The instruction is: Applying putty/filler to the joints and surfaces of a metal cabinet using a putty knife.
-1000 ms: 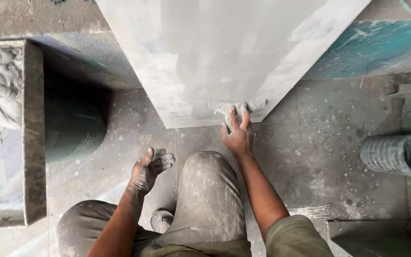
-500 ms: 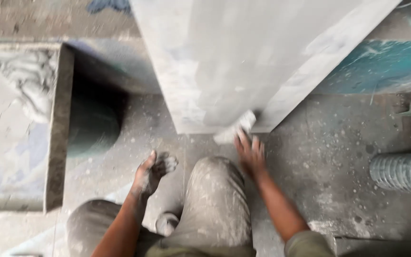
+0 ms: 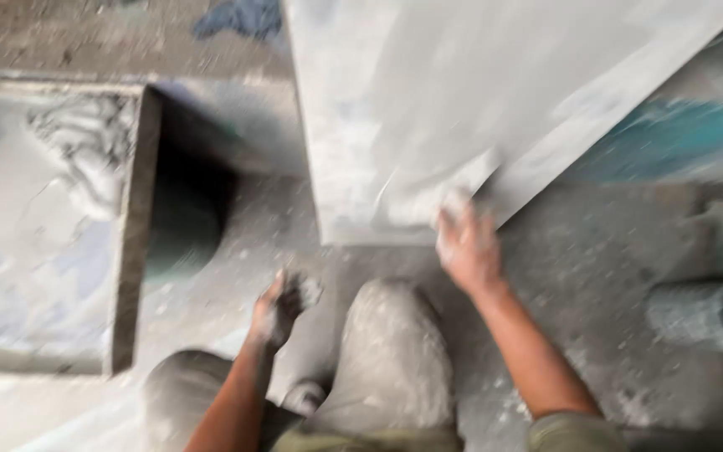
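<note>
Slab (image 3: 462, 100) leans up ahead, pale grey, lower edge down on the dusty floor (image 3: 596, 251). Right hand (image 3: 469, 247) presses a whitish wad (image 3: 455, 203) onto its face near that edge; too blurry to read the fingers. Left hand (image 3: 278, 308) hangs loosely curled by the knee (image 3: 391, 335). Mortar tray (image 3: 43, 226) off left.

Two hands (image 3: 466, 247); two slabs (image 3: 462, 100); one roll (image 3: 700, 314).
</note>
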